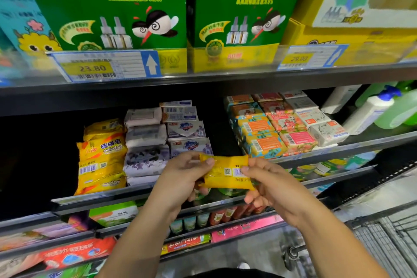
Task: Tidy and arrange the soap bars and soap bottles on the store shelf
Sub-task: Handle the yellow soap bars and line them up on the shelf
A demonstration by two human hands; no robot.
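A yellow-wrapped soap bar (228, 171) is held in front of the middle shelf, barcode side facing me. My left hand (182, 176) grips its left end and my right hand (266, 180) grips its right end. On the shelf behind, a stack of the same yellow sulfur soap bars (102, 156) stands at the left. Beside it are white and purple wrapped bars (145, 142), then boxed white bars (187, 128). Farther right lie rows of orange and pink boxed bars (279, 124). Soap bottles (370, 110) lie tilted at the far right.
Green boxes (108, 7) and yellow boxes (361, 7) fill the shelf above, with price tags (103, 65) on its rail. Lower shelves hold assorted packages (112, 212). A wire cart (388, 239) stands at the lower right. A dark gap lies left of the yellow stack.
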